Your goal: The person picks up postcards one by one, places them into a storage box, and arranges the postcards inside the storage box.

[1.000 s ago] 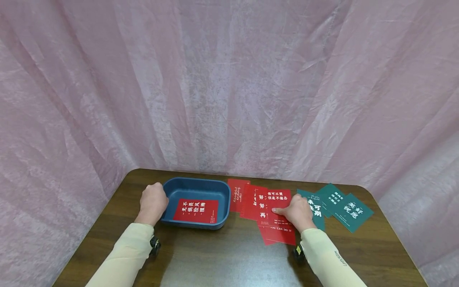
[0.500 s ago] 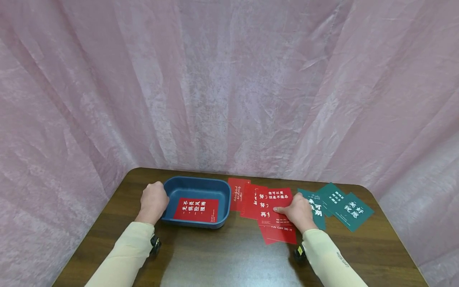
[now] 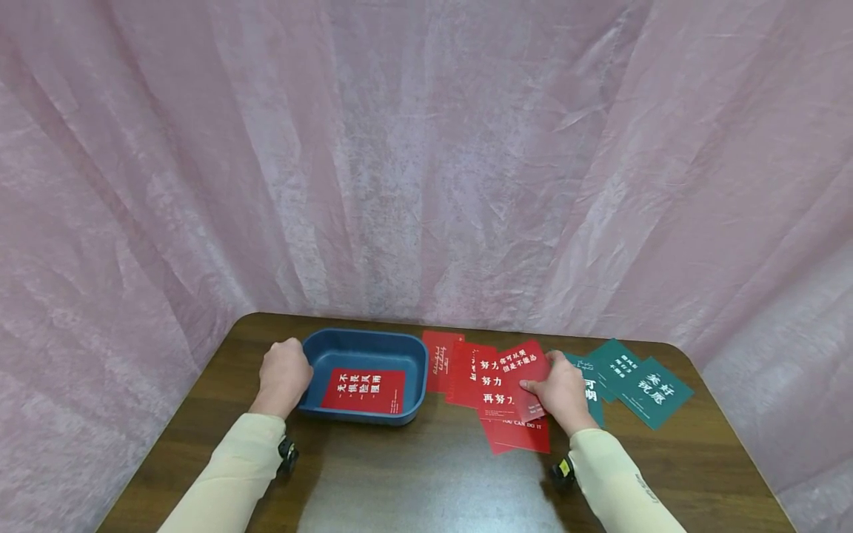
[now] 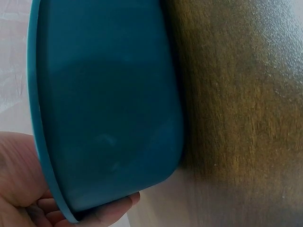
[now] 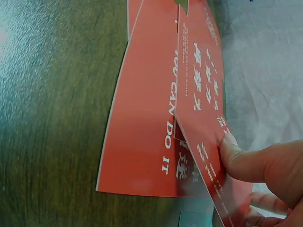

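Shifted red card [image 5: 213,175], wrist-view tilt

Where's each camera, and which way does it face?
Head-worn: faces forward and down over the brown wooden table; left hand, right hand and cream sleeves show.
On the left wrist: faces the blue rounded tray; left hand shows.
On the right wrist: faces red rectangular cards; right hand shows.
Head and right wrist share those cards.
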Motion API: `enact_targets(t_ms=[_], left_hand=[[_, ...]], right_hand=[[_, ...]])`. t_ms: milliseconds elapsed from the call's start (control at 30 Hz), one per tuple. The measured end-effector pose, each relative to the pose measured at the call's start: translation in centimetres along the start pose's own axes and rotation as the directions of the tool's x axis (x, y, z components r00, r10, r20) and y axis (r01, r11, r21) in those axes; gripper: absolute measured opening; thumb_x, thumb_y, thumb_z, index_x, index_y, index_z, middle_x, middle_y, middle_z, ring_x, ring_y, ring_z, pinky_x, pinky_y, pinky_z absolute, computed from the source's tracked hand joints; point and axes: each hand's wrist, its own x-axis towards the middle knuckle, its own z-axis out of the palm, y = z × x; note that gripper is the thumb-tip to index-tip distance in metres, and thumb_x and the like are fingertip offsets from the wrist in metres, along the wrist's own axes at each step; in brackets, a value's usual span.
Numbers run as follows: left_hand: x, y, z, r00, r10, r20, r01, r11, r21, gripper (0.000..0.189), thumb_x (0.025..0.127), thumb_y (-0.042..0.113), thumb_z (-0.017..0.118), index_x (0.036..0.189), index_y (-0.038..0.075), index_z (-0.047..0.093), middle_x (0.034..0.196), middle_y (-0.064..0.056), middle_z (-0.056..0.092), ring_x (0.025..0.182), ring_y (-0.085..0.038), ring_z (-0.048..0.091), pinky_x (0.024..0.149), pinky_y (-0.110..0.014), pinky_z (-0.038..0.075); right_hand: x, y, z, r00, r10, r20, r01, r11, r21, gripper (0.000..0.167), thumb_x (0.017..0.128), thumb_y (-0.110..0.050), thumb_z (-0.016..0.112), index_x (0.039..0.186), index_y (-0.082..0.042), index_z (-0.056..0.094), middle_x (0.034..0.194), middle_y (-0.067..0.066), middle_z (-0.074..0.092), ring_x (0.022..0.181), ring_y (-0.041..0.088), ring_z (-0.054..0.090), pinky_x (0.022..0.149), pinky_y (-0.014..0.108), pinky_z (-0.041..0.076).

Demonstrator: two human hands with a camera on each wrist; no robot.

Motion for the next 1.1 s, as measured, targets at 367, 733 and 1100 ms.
enact_targets(t_ms=[367, 733, 1100], left_hand=[[-0.2, 0.1, -0.1, 1.000, -0.004, 0.003, 0.004, 1.000, 0.000, 0.029, 0.082, 0.012, 0.066, 0.099, -0.011, 0.061, 0.086, -0.030, 0.066, 0.060, -0.035, 0.065, 0.053, -0.048, 0.056], [-0.2, 0.1, -0.3, 1.000, 0.011, -0.014, -0.011, 1.000, 0.004, 0.028, 0.082, 0.011, 0.065, 0.097, -0.012, 0.062, 0.084, -0.030, 0.066, 0.060, -0.036, 0.066, 0.053, -0.048, 0.056], [-0.3, 0.1, -0.1, 0.999, 0.018, -0.028, -0.018, 1.000, 0.001, 0.028, 0.081, 0.012, 0.067, 0.096, -0.012, 0.063, 0.084, -0.030, 0.066, 0.060, -0.037, 0.066, 0.052, -0.048, 0.055]], right_hand=[[-0.2, -0.6, -0.5, 0.993, -0.083, -0.078, 0.085, 0.996, 0.020, 0.062, 0.082, -0.022, 0.070, 0.135, -0.001, 0.046, 0.123, 0.023, 0.058, 0.098, 0.034, 0.059, 0.077, 0.047, 0.055], [0.5, -0.8, -0.8, 0.979, -0.115, -0.166, 0.129, 0.989, 0.075, 0.052, 0.086, -0.017, 0.066, 0.132, 0.001, 0.049, 0.120, 0.023, 0.060, 0.096, 0.034, 0.061, 0.076, 0.048, 0.056], [0.6, -2.0, -1.6, 0.945, -0.213, -0.249, 0.230, 0.972, 0.039, 0.043, 0.086, -0.023, 0.067, 0.127, -0.014, 0.059, 0.113, 0.015, 0.067, 0.082, 0.026, 0.066, 0.059, 0.036, 0.054]])
